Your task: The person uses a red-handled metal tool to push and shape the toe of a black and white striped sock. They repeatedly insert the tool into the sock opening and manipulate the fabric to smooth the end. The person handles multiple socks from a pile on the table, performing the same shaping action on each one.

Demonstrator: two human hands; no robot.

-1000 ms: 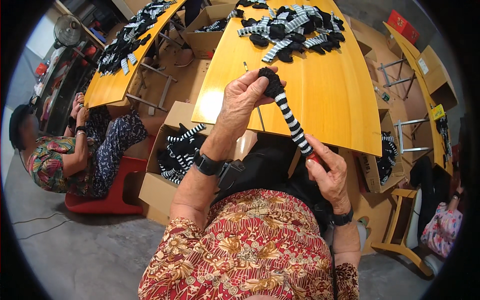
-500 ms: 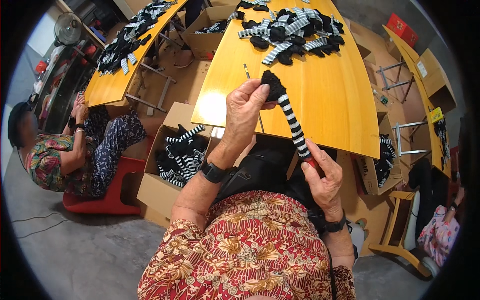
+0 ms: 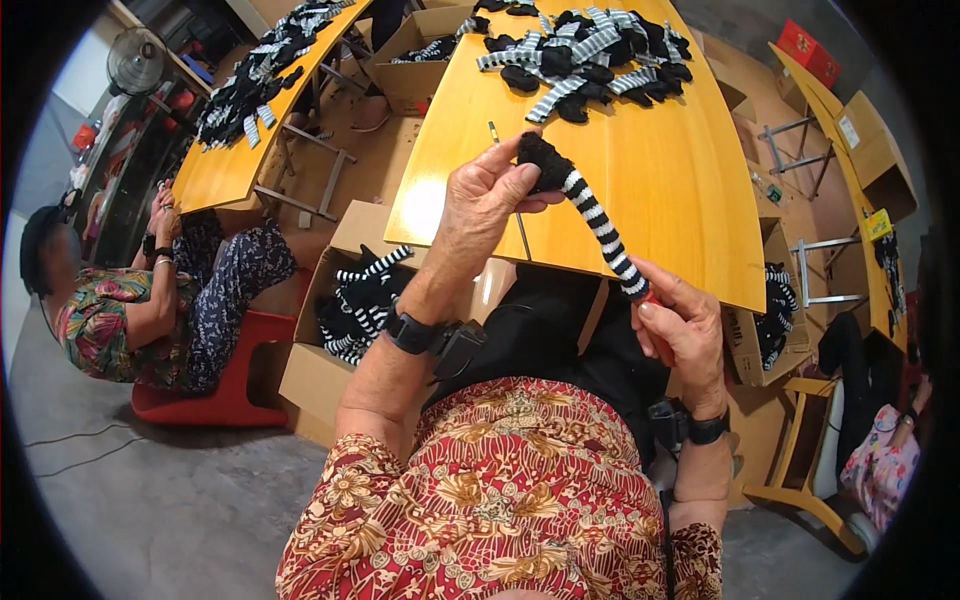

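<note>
My left hand (image 3: 480, 205) pinches the black, fuzzy end of a knitted tube (image 3: 605, 232) between thumb and fingers. The tube has black and white stripes and hangs in a slight curve over the near part of the yellow table (image 3: 670, 225). Its narrow lower end is in my right hand (image 3: 687, 335), whose fingers close round it. Something small and red (image 3: 650, 298) shows there; what it is I cannot make out. A thin dark stick (image 3: 523, 236) lies on the table, partly behind my left hand.
A heap of black and grey-striped knitted pieces (image 3: 590, 65) covers the table's far part. Cardboard boxes (image 3: 315, 390) with striped pieces stand left and right of it. At the left, a person (image 3: 120, 320) sits on a red chair (image 3: 210, 395) by another table (image 3: 225, 180). Another person sits far right.
My right hand has moved slightly right and up, keeping hold of the tube's lower end. My left hand keeps its pinch, and the tube looks a bit more stretched out sideways.
</note>
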